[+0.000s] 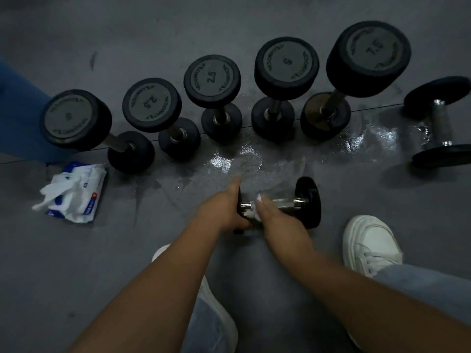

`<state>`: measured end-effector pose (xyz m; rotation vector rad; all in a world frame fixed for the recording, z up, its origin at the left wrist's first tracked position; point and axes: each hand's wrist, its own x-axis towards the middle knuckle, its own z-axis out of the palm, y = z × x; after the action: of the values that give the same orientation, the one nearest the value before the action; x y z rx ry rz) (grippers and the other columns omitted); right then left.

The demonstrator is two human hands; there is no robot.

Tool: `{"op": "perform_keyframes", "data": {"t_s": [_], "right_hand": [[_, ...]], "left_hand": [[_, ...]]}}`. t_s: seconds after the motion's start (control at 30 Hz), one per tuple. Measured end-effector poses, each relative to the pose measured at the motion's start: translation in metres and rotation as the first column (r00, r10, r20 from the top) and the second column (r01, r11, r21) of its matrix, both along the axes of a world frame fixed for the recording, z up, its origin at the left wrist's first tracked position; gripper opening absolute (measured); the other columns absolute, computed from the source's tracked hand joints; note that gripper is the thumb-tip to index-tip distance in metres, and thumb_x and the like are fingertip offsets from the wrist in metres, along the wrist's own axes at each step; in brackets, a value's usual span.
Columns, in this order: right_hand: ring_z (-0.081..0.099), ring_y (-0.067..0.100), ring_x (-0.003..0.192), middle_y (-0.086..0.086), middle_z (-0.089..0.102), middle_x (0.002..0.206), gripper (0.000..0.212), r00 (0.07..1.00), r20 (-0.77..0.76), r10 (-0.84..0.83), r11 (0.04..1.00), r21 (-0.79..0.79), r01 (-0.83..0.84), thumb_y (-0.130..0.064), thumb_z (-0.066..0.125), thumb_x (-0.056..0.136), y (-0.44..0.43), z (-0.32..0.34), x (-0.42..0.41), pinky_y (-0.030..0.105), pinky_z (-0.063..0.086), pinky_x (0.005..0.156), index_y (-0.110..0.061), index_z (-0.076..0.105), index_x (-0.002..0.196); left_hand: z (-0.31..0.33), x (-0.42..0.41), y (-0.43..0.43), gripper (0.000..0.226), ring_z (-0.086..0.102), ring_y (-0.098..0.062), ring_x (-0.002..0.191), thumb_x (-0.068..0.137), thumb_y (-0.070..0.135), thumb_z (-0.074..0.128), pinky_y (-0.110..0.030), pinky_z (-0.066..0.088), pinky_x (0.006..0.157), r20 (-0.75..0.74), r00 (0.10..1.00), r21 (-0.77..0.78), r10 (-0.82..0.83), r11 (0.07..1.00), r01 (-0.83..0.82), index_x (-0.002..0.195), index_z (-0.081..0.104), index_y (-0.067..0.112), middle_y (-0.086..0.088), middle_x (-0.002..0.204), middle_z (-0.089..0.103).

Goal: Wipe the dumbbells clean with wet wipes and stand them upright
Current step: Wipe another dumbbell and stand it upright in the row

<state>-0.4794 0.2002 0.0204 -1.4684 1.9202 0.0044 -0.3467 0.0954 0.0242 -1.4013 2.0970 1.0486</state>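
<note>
Dumbbell (293,201): lies sideways on the floor (102,250), long axis left to right, one head gripped in the curled fingers of the left hand (219,210), handle clamped through a wet wipe (259,198) by those of the right hand (272,215), other head free rightward of them.

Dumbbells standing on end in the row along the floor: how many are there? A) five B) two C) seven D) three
A: five upright dumbbells stand in the row, while two more lie on their sides, the near dumbbell and the far-right dumbbell.
</note>
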Motion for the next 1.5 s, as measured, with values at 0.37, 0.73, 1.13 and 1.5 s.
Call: {"op": "perform_keyframes", "data": {"t_s": [0.37,0.73,1.13,1.5], "right_hand": [[0.058,0.030,0.115,-0.006,0.018,0.160,0.046,0.994,-0.091,-0.058,0.997,-0.057,0.052,-0.025,0.029,0.103,-0.009,-0.006,-0.004,0.043,0.048,0.093,-0.028,0.022,0.149],[0.061,0.029,0.101,0.008,0.062,0.115,0.024,0.978,-0.091,0.186,0.980,0.094,-0.178,-0.030,0.055,0.092,-0.047,-0.006,-0.033,0.034,0.048,0.079,-0.021,0.054,0.114],[0.058,0.030,0.113,0.007,0.058,0.131,0.038,0.959,0.009,0.283,0.959,-0.023,-0.283,-0.032,0.034,0.101,-0.047,-0.015,-0.004,0.038,0.048,0.090,-0.029,0.042,0.138],[0.054,0.031,0.122,-0.014,0.000,0.161,0.059,0.974,-0.022,0.225,0.973,0.049,-0.223,-0.020,0.036,0.098,-0.009,-0.003,0.015,0.044,0.045,0.098,-0.031,0.013,0.152]], "left_hand": [[-0.003,-0.003,-0.012,0.108,0.060,-0.031,0.110,0.066,0.031,0.080,-0.037,0.053,0.092,-0.004,0.996,0.030,0.093,0.995,-0.092,0.153,0.017,0.032,-0.012,0.129,0.057],[-0.002,-0.002,-0.005,0.101,0.060,-0.034,0.107,0.061,0.043,0.070,-0.044,0.058,0.082,-0.055,0.967,0.035,0.249,0.968,-0.247,0.151,0.026,0.033,-0.013,0.133,0.054],[-0.004,0.009,0.018,0.104,0.062,-0.028,0.100,0.071,0.023,0.080,-0.032,0.053,0.080,-0.159,0.932,0.095,0.327,0.944,-0.315,0.152,0.015,0.030,-0.011,0.119,0.060],[-0.003,0.008,0.017,0.102,0.062,-0.031,0.097,0.072,0.026,0.078,-0.039,0.056,0.083,-0.124,0.953,0.066,0.276,0.961,-0.269,0.151,0.013,0.028,-0.015,0.117,0.061]]}}
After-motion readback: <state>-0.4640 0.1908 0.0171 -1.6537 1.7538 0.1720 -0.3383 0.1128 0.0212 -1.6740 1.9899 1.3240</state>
